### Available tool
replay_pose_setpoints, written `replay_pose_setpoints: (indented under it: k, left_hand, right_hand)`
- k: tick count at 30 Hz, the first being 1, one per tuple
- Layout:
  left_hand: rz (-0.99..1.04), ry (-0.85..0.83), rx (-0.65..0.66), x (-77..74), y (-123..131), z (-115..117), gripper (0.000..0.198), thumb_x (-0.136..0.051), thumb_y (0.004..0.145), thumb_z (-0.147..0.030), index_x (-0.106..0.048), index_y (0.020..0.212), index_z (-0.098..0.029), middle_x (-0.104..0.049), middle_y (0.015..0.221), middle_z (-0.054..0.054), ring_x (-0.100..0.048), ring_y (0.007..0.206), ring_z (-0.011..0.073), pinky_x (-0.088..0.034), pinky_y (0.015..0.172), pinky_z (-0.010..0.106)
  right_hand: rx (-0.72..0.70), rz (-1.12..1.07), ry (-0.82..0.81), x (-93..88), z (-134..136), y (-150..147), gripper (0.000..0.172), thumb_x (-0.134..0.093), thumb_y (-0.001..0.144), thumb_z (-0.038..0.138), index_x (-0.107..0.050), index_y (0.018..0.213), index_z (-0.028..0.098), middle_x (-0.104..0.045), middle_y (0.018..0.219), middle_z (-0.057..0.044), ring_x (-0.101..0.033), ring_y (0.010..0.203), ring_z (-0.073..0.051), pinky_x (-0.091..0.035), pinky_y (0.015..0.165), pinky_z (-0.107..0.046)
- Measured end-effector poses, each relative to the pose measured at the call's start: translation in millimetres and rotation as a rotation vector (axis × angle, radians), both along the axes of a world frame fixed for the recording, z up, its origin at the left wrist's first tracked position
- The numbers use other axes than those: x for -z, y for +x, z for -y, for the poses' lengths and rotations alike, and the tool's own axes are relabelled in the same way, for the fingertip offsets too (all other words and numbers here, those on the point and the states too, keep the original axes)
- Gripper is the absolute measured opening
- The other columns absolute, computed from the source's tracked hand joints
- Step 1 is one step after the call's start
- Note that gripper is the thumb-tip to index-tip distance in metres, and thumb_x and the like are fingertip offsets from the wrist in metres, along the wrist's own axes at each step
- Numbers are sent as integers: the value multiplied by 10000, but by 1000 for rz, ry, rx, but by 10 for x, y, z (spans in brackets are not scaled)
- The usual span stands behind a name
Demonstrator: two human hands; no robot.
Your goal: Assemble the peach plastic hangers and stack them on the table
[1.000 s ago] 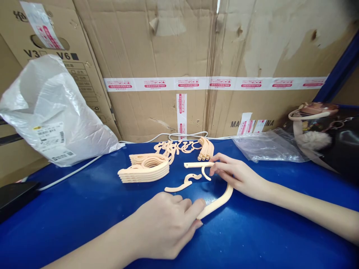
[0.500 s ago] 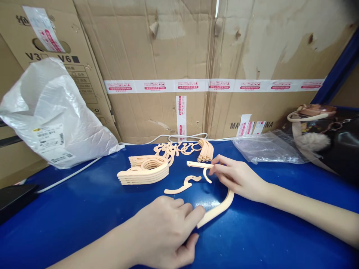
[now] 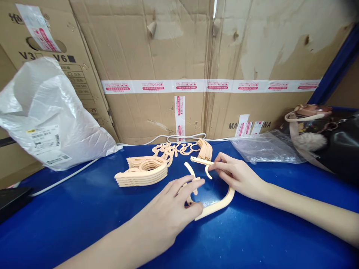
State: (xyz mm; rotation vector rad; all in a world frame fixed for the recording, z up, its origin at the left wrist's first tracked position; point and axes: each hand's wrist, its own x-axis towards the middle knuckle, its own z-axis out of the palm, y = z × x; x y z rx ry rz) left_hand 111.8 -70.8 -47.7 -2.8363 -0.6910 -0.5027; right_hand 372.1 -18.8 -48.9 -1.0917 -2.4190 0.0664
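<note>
Peach-coloured plastic parts of folding clothes hangers lie in front of me. My right hand [image 3: 234, 173] pinches a bent hanger frame [image 3: 217, 205] near its upper straight arm; a small curved hook tip shows below the fingers. My left hand [image 3: 179, 200] is at the frame's lower left end, fingers bent over a loose curved hanger piece [image 3: 189, 169]. That piece stands at a slant under the index and middle fingers, and its grip is partly hidden. Left of the hands sits a stack of hangers [image 3: 143, 177].
Behind the stack are loose hook pieces [image 3: 168, 151] and a bundle of hanger arms [image 3: 205, 150]. A white plastic bag [image 3: 53, 116] stands left, a clear bag [image 3: 269, 147] and dark handbag [image 3: 331, 142] right. Cardboard [image 3: 157, 48] walls the back of the blue table [image 3: 252, 231].
My left hand has moved up and forward onto the loose curved piece, which has turned from lying sideways to a steep slant. My right hand stays on the hanger frame.
</note>
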Motion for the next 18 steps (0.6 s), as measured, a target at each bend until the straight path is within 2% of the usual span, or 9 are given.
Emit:
replay_pose_setpoints:
  k: [3, 5, 8, 11, 14, 18]
  left_hand:
    - [51, -5, -61, 76, -12, -58, 409, -360, 779, 86, -577, 985, -194, -436, 1416, 142, -505, 1178, 274, -518, 855, 424]
    - [44, -46, -94, 94, -25, -77, 435, -341, 790, 93, -568, 1021, -198, -417, 1428, 144, -549, 1111, 260, -528, 831, 422]
    - [43, -136, -109, 86, -35, -69, 468, -331, 771, 103, -545, 1052, -203, -413, 1430, 118, -551, 1116, 244, -527, 856, 411]
    - [106, -226, -106, 63, -31, -25, 395, -330, 779, 67, -524, 1002, -195, -461, 1381, 101, -525, 1166, 233, -524, 869, 372]
    - [195, -276, -99, 30, -15, 34, 319, -325, 799, 3, -517, 960, -193, -532, 1273, 102, -523, 1158, 233, -505, 880, 372]
    - [248, -302, -115, -9, 26, 92, 138, -430, 845, -132, -538, 908, -189, -603, 1027, 66, -582, 946, 227, -510, 785, 362]
  right_hand:
    - [27, 6, 22, 10, -5, 5, 305, -419, 878, 109, -666, 1008, 233, -526, 877, -22, -557, 673, -125, -446, 624, -264]
    - [56, 10, 29, 11, 3, 1, 297, -418, 886, 119, -670, 991, 238, -507, 841, -9, -544, 645, -118, -431, 609, -259]
    - [104, 19, 40, 9, 14, -9, 298, -410, 894, 132, -671, 983, 245, -497, 825, -2, -535, 625, -113, -421, 599, -256]
    - [130, 33, 44, 11, 13, -17, 293, -408, 899, 145, -651, 1036, 235, -524, 850, -9, -542, 636, -118, -422, 590, -250]
    - [135, 57, 41, 19, 9, -26, 269, -407, 923, 187, -634, 1065, 215, -551, 875, -22, -557, 667, -129, -438, 604, -255]
    - [145, 82, 55, 22, 22, -48, 260, -401, 947, 238, -632, 1062, 207, -561, 873, -31, -566, 674, -138, -445, 612, -265]
